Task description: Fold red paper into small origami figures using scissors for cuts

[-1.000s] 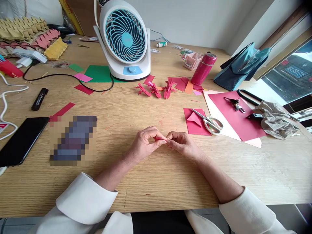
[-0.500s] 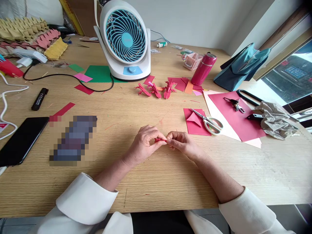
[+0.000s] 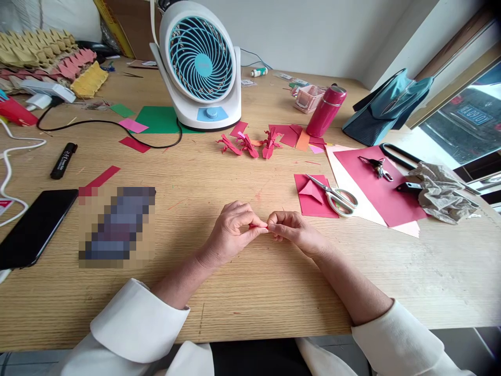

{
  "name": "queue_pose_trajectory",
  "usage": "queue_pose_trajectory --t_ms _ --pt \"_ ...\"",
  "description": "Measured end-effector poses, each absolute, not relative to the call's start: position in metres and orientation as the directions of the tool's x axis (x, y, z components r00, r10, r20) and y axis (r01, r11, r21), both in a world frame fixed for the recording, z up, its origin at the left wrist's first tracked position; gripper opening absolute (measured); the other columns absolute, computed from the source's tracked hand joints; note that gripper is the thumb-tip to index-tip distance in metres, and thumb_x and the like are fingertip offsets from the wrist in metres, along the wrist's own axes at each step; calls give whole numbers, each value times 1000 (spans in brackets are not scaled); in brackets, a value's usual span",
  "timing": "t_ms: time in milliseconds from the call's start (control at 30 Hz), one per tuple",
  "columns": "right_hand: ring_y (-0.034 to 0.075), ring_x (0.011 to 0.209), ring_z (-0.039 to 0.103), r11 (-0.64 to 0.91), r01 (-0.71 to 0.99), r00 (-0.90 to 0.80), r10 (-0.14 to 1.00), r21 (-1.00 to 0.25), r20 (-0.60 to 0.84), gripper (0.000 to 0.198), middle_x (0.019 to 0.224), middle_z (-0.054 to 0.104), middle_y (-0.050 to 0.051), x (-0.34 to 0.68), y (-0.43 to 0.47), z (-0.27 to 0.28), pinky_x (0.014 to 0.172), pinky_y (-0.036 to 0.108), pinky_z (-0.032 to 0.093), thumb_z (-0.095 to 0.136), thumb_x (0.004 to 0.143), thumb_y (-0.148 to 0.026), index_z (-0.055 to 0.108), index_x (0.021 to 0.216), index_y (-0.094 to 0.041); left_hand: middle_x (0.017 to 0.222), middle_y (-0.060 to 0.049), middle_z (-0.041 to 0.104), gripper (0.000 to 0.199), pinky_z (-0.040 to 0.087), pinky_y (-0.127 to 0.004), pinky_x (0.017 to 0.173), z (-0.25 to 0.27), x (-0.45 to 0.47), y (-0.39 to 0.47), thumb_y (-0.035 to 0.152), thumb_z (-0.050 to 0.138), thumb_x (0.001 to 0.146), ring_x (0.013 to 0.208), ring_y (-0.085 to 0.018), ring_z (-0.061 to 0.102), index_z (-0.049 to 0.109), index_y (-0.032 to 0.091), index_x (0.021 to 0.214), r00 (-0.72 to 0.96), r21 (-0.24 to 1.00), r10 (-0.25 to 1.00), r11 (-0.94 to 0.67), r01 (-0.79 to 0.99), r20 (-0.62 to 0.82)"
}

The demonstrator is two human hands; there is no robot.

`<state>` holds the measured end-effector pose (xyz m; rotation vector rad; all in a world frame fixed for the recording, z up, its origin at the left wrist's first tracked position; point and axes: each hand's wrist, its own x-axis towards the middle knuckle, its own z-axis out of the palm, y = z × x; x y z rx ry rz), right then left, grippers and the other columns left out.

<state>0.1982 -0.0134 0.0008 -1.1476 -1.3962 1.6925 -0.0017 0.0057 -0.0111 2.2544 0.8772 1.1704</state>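
Between my two hands is a small folded piece of red paper (image 3: 256, 226), mostly covered by my fingers. My left hand (image 3: 237, 224) pinches it between thumb and fingertips from the left. From the right, the thumb and curled fingers of my right hand (image 3: 291, 230) grip its other end, so the fingertips nearly meet. Beyond the hands stand several folded red paper figures (image 3: 249, 144) in a row. To the right of my right hand, white-handled scissors (image 3: 341, 201) lie partly over a stack of red paper squares (image 3: 303, 208), along with a folded red piece (image 3: 312, 192).
A white fan (image 3: 203, 65) stands at the back with its black cable (image 3: 113, 121) running left. Phone (image 3: 37, 227) and marker (image 3: 63, 160) lie at left. A red flask (image 3: 326, 112), a teal bag (image 3: 385, 112), large red paper (image 3: 376, 180) and crumpled grey cloth (image 3: 446, 193) are at right.
My fingers have shifted very slightly around the red paper, and a little less of it shows. Both hands keep their place, and the other things on the table lie as before.
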Motion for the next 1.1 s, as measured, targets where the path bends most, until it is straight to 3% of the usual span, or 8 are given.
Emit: queue_pose_trajectory --t_ms 200,533,767,967,1100 --pt "10 57 40 -223 36 -395 892 -974 -219 41 61 49 -3 198 -13 1 57 26 32 75 73 -55 61 71 -17 70 1 64 14 42 -32 80 -9 -2 4 28 72 87 74 -15 54 68 21 76 457 631 723 -684 366 518" --pt "10 59 33 -100 115 -432 891 -988 -140 38 64 43 -4 203 -13 -11 55 26 25 66 86 -52 59 76 -17 72 0 63 17 40 -35 84 2 -3 4 26 65 91 75 -17 50 63 19 75 560 464 650 -760 455 514" --pt "10 60 35 -41 143 -440 892 -989 -101 36 66 45 -3 203 -14 -12 56 25 26 65 88 -50 59 77 -17 74 -1 62 17 41 -39 93 6 -3 2 23 63 90 78 -18 52 59 19 74 598 400 635 -772 493 489" --pt "10 58 41 -93 27 -337 936 -995 -97 34 63 50 -3 201 -13 -12 57 25 32 70 85 -48 59 75 -17 68 2 59 16 40 -40 98 6 -3 0 19 63 88 73 -16 51 58 19 72 539 420 671 -740 525 509" --pt "10 59 46 -49 -18 -286 957 -999 -42 30 66 54 -2 198 -14 -10 58 25 36 70 86 -46 61 82 -18 66 2 59 18 41 -39 97 7 -2 -2 16 63 85 71 -16 51 56 20 70 499 427 692 -718 550 521"
